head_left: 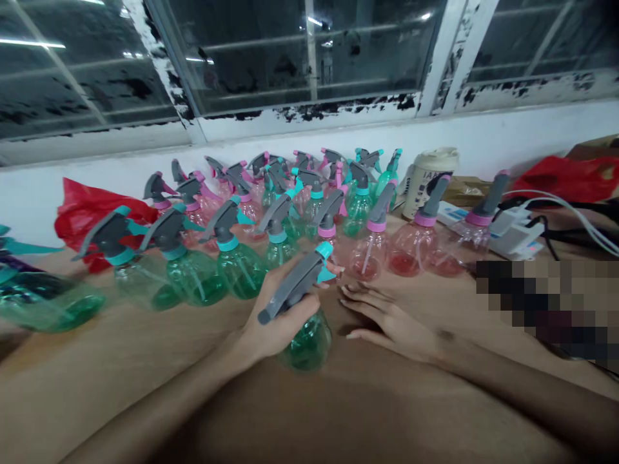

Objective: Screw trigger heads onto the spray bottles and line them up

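Note:
My left hand (278,322) is wrapped round the neck of a green spray bottle (307,345) with a grey head and a turquoise trigger. Green liquid shows in its round, clear body, which is at the near side of the bottle rows. Just to the right, my right hand (387,319) rests palm down by the table top, fingers stretched out and holding nothing. Beyond the hands stand a green spray bottle (242,267) and a pink spray bottle (367,254), among several more of both colours.
Red plastic bags lie at the back left (97,216) and far right (570,183). A paper cup (428,180) stands by the wall. Right of it are a power strip (517,232) and white cables. Windows (300,51) rise behind the wooden table (338,412).

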`<state>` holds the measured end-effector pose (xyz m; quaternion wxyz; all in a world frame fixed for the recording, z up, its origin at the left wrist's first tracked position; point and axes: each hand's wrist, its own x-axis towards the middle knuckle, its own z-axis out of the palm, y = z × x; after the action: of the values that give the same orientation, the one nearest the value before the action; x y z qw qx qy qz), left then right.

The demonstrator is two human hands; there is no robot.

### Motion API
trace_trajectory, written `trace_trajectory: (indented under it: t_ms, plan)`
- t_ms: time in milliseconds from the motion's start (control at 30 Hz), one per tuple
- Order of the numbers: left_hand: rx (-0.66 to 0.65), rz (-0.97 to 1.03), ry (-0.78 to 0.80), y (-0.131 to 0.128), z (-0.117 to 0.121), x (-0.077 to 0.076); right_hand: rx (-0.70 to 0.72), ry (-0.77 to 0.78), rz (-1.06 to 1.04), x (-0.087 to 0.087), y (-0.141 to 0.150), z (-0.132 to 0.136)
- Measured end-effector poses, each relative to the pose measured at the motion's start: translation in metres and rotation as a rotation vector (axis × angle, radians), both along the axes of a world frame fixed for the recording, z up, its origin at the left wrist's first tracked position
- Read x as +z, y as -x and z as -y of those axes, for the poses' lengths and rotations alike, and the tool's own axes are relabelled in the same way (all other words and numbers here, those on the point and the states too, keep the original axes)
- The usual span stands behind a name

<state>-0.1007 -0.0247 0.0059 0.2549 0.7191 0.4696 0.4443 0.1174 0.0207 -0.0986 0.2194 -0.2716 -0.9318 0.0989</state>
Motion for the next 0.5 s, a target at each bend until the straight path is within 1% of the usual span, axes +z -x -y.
trace_trajectory:
  t_ms: [133,300,400,500]
  plan:
    - [-0.050,-0.012,0.066,-0.0008,-0.0003,0.0029,-0.002,0.007,0.010,-0.0035,-0.0005,0.0004]
    - [-0.061,-0.015,0.049,-0.0019,0.0007,0.0061,-0.004,0.008,-0.009,-0.0038,-0.0009,-0.0002]
    - [-0.070,-0.029,0.002,-0.0020,0.0011,0.0071,-0.016,0.022,0.010,-0.0028,-0.0012,-0.0004]
    - [-0.072,-0.047,-0.001,-0.0014,0.0013,0.0086,-0.018,0.046,0.028,-0.0019,-0.0024,-0.0003]
